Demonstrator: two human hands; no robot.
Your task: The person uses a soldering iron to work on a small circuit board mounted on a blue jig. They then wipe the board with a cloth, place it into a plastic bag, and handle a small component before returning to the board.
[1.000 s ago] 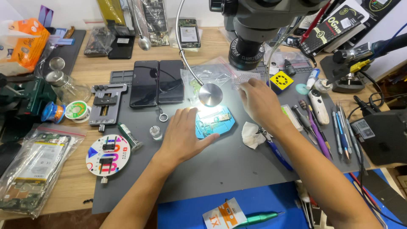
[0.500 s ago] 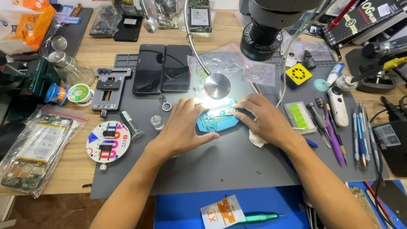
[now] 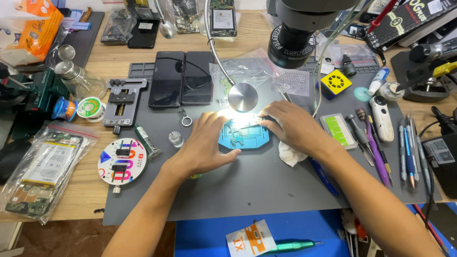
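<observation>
Fingers: left hand (image 3: pixel 205 147) lies flat, fingers (image 3: pixel 215 124) spread on the blue fixture plate (image 3: pixel 243 139); right hand (image 3: pixel 291 126) has fingertips pinched together at the plate's lit top edge, on what I cannot tell.
Desk (image 3: pixel 119 62): wooden, crowded with tools.
Grey mat (image 3: pixel 257 185): carries the plate at its middle.
Microscope (image 3: pixel 299 28): hangs above the plate.
Two dark phones (image 3: pixel 181 78): lie side by side, near the left hand.
White wipe (image 3: pixel 291 156): crumpled under the right wrist.
</observation>
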